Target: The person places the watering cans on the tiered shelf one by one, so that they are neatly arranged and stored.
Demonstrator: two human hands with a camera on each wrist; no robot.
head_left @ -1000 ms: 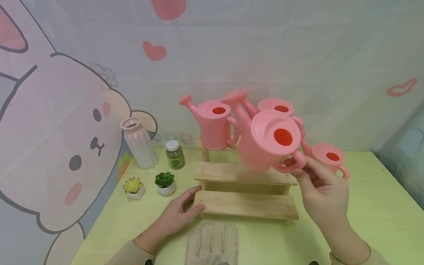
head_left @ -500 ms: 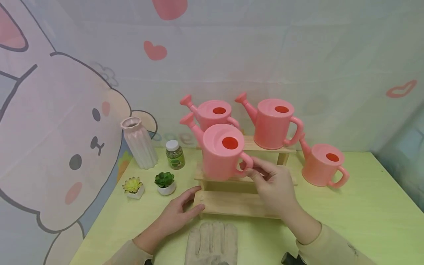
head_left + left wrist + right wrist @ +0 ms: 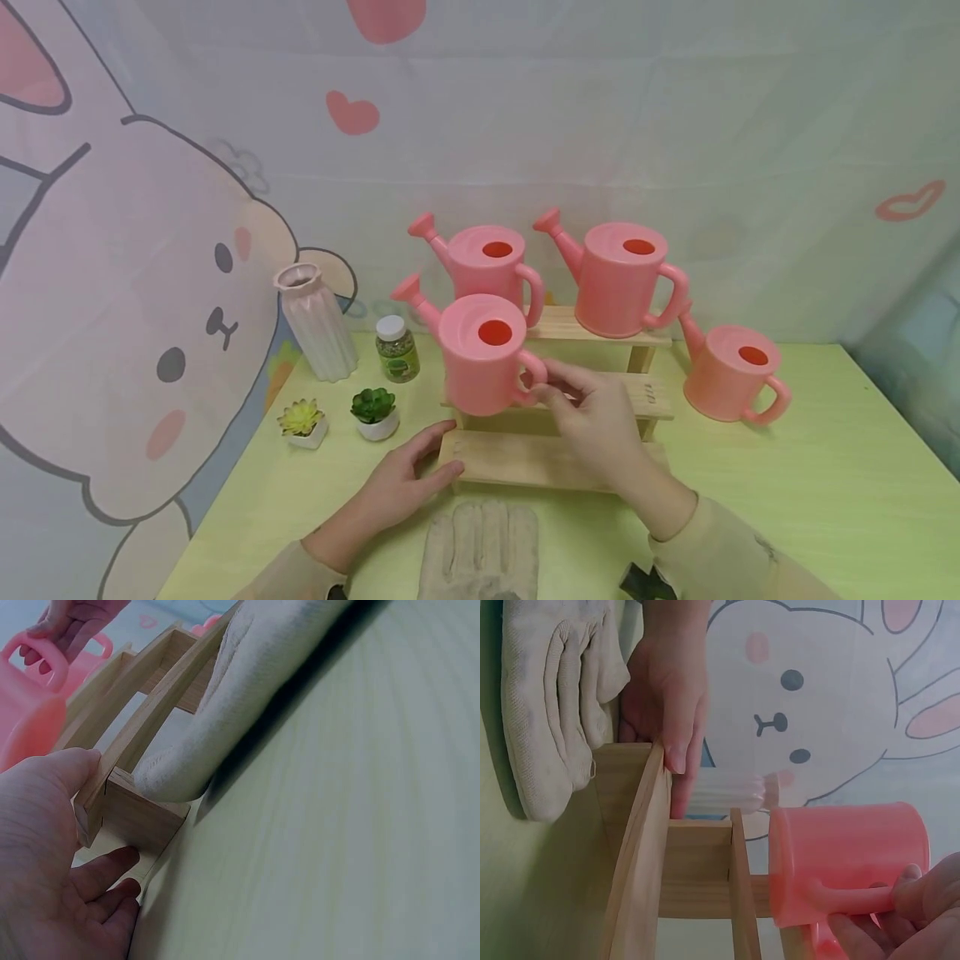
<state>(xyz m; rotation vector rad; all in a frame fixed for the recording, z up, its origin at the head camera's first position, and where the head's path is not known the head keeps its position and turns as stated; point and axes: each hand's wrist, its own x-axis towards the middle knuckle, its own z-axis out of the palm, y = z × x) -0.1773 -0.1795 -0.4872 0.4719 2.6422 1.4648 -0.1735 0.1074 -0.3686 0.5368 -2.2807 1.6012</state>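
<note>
My right hand (image 3: 592,417) pinches the handle of a pink watering can (image 3: 480,367), which is upright at the left end of the middle step. Whether its base touches that step I cannot tell. At the left end of the wooden step shelf (image 3: 555,458), my left hand (image 3: 401,479) holds the bottom step, thumb on top and fingers at the side. The left wrist view shows this left thumb (image 3: 71,769) against the board's end. On the top step are two more pink watering cans, one at the left (image 3: 487,262) and one at the right (image 3: 618,283).
Another pink watering can (image 3: 727,375) stands on the table right of the shelf. Leftward are a white vase (image 3: 318,325), a lidded jar (image 3: 397,354) and two small potted succulents, yellow (image 3: 302,421) and green (image 3: 375,412). A pale work glove (image 3: 480,550) lies in front.
My right hand has carried the watering can leftward and down from the right side to the left end of the middle step. My left hand has stayed put.
</note>
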